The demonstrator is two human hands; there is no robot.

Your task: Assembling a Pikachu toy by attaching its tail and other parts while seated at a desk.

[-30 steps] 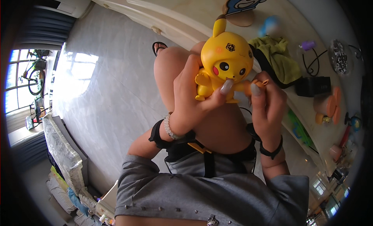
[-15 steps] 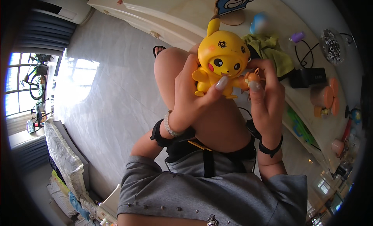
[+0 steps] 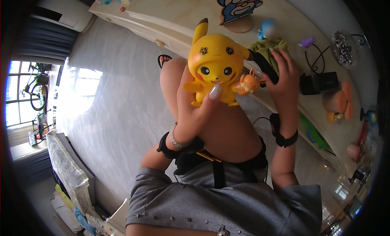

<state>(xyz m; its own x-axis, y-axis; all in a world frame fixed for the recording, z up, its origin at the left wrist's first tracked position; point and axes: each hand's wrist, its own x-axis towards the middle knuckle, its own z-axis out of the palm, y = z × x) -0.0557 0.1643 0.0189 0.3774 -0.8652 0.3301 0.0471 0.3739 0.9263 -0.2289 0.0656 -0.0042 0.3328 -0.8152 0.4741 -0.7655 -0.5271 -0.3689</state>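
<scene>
A yellow figurine (image 3: 217, 53), upright just above the frame's centre, looks light, stiff and slick, best held round its body; the small orange figure (image 3: 248, 86) at its side may be fragile. The left hand (image 3: 192, 113) clasps that body, thumb in front; the right hand (image 3: 285, 86), fingers spread, grips nothing beside the orange figure, below the upper-right cream table (image 3: 172, 12).

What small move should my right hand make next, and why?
Perhaps close your right hand lightly around the small orange figure to steady it. That hand's fingers are spread, with the thumb near the figure's ear, while your left hand grips the yellow figure, thumb across its front.
</scene>
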